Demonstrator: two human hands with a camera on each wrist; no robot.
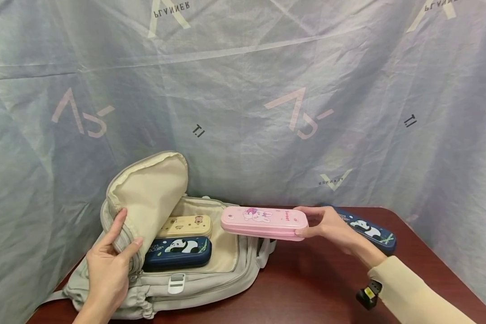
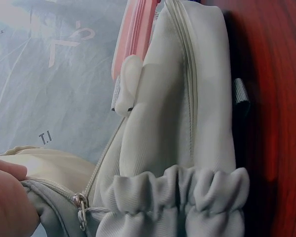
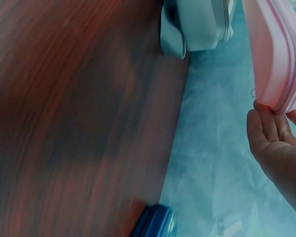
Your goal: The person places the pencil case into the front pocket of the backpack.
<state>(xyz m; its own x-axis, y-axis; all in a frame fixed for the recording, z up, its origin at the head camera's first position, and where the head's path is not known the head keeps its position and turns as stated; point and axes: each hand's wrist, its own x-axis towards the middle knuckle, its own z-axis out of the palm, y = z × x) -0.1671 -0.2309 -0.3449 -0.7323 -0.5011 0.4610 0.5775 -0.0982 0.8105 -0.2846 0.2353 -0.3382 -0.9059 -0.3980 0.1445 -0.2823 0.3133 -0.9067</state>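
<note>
A grey backpack [image 1: 210,288] lies on the table, its cream-lined flap [image 1: 158,189] raised. My left hand [image 1: 109,265] pinches the flap's zipped edge between thumb and fingers. Inside the backpack are a yellow pencil case [image 1: 190,225] and, nearer to me, a navy panda pencil case [image 1: 182,252]. My right hand [image 1: 328,227] grips the right end of a pink rabbit pencil case [image 1: 265,220], held up at the backpack's right side. From the right wrist view, fingers wrap the end of this zipped pink case [image 3: 274,59].
Another navy panda pencil case [image 1: 366,229] rests on the dark red table [image 1: 308,283] at the right, partly behind my right forearm. A grey printed curtain [image 1: 243,112] hangs behind the table. A buckle [image 1: 177,283] sits on the backpack's front side.
</note>
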